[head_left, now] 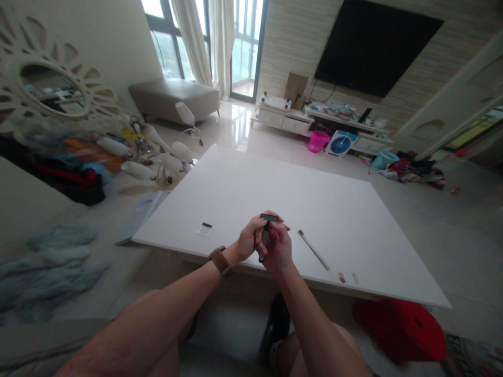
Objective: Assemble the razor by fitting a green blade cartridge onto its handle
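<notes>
A razor (269,218) with a dark head and a green strip is held upright between my two hands, over the near edge of the white table (298,188). My left hand (251,238), with a brown watch band at its wrist, has its fingers closed around the razor's neck. Wrapped about the handle from the other side is my right hand (281,246). To the right lies a toothbrush (313,250) with dark bristles. Left of my hands is a small clear packet (205,229) with a black band.
Two small items, a yellowish-dark piece (341,277) and a clear piece (355,278), lie near the table's front right edge. A red bag-like thing (404,330) is below that edge. White lamp shades (137,169) stand off the left side.
</notes>
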`<state>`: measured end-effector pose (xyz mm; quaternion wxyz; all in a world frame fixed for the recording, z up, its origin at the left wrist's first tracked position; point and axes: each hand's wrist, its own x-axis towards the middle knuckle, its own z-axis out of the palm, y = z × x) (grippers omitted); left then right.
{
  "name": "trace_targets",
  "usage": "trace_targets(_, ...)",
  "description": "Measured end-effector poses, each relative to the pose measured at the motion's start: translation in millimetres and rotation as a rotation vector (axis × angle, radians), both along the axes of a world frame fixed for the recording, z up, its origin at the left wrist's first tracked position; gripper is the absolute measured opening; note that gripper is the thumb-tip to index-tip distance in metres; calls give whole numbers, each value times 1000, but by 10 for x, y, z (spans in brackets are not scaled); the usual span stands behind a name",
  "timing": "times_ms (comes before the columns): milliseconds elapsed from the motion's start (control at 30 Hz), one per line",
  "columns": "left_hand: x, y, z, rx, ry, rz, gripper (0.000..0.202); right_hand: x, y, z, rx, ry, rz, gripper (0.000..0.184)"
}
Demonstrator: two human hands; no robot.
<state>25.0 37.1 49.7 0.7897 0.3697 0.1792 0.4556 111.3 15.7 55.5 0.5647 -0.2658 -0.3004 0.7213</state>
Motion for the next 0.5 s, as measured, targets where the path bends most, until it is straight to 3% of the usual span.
trace_targets(267, 2, -4, 48, 41, -43, -10, 32, -3, -20, 29, 3, -9, -12, 42)
trace_targets(500, -7, 4, 25, 29, -33, 19, 38, -4, -13, 27, -9, 19, -26, 40)
